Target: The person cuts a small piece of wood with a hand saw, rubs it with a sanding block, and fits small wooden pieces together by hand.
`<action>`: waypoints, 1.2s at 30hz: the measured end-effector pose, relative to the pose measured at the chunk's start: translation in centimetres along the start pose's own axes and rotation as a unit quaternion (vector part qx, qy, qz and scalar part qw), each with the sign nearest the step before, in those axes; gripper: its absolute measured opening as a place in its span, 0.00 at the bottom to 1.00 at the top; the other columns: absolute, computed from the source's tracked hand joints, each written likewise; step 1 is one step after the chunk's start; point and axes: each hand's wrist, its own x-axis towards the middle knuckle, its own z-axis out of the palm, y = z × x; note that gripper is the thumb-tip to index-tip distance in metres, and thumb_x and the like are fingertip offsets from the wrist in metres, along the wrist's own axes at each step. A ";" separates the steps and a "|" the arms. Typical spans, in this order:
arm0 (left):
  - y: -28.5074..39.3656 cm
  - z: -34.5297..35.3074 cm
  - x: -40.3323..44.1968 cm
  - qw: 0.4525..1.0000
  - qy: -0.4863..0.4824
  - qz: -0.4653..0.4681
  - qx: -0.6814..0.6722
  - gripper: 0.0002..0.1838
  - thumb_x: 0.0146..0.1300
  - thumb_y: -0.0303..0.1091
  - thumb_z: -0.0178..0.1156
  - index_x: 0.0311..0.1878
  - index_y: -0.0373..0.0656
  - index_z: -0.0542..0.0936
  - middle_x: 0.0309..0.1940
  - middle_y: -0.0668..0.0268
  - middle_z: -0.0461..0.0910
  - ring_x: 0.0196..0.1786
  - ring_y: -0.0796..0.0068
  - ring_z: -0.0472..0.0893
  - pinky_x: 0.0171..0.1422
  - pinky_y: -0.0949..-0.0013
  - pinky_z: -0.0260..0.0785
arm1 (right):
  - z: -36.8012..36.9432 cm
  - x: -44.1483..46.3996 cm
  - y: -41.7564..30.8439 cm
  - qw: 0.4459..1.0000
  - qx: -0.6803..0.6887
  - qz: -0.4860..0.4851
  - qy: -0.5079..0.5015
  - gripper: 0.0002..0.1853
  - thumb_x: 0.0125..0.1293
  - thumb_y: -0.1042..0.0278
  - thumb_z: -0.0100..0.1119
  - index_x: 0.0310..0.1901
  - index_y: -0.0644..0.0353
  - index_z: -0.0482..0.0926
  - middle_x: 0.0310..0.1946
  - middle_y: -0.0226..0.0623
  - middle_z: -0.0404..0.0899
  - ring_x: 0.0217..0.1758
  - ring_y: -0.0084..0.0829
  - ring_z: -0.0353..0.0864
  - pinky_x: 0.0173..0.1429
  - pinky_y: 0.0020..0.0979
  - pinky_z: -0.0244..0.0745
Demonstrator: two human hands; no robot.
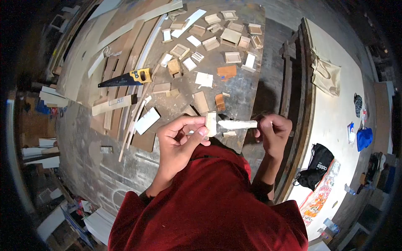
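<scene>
My left hand [180, 136] pinches a small pale wooden block [211, 124] between thumb and fingers, in front of my red top. Opposite it, my right hand [273, 131] has its fingers closed on one end of a thin, whitish wood strip [238, 124]. The strip's free end points left and comes close to the block; whether they touch I cannot tell. Beyond my hands, a small orange-brown wood block [220, 101] and a light wooden board [200, 102] lie on the worktable [184, 90].
Many small wooden trays and boxes, such as a shallow tray [232, 57], spread over the far side. A handsaw [125, 78] rests on long planks [125, 46] at left. To the right, a white-topped table [335, 113] carries a tote bag [326, 77] and a black drawstring bag [316, 167].
</scene>
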 end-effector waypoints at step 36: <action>0.2 -0.5 -1.3 0.996 -0.025 -0.075 -0.050 0.10 0.65 0.21 0.63 0.50 0.33 0.82 0.43 0.59 0.84 0.45 0.74 0.84 0.40 0.69 0.84 | 0.6 -1.4 1.4 0.983 -0.136 -0.125 0.023 0.10 0.56 0.79 0.70 0.41 0.67 0.87 0.39 0.43 0.84 0.39 0.31 0.81 0.42 0.25 0.74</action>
